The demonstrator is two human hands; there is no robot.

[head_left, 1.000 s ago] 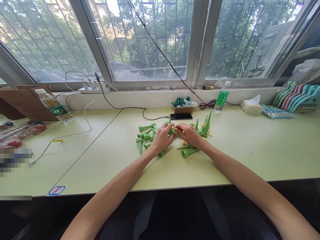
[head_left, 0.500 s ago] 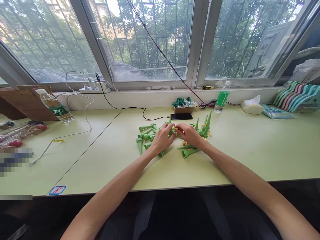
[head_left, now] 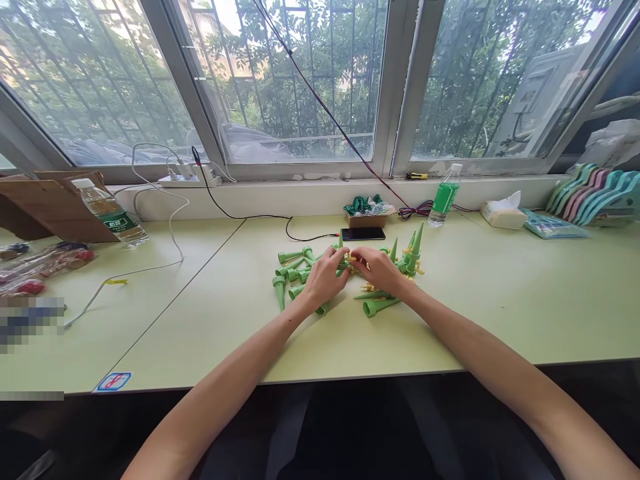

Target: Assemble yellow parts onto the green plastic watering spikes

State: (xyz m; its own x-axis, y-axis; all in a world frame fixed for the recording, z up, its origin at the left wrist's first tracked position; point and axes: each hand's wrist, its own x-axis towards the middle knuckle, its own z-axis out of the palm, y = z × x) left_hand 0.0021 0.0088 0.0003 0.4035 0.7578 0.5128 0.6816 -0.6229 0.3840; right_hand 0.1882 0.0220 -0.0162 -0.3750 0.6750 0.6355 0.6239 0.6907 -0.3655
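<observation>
My left hand (head_left: 326,275) is closed around a green plastic watering spike (head_left: 341,238); its pointed tip shows above the fingers and the rest is mostly covered. My right hand (head_left: 379,268) meets it from the other side, pinching a small yellow valve piece (head_left: 351,258) at the spike. Loose green spikes (head_left: 279,291) lie left of and under my left hand. Beyond my right hand, several spikes with yellow pieces stand or lean in a cluster (head_left: 416,248). Another spike (head_left: 379,306) lies below my right wrist, near small yellow parts (head_left: 368,287).
Behind the hands lie a black phone (head_left: 363,233) on a cable and a small cardboard box (head_left: 370,219). A green-labelled bottle (head_left: 445,196) and a tissue pack (head_left: 503,214) stand at the back right. Another bottle (head_left: 111,215) leans at the left, near a white cable (head_left: 173,233).
Both hands hold almost the same pose at the spike. A little more of the yellow piece shows between the fingertips now.
</observation>
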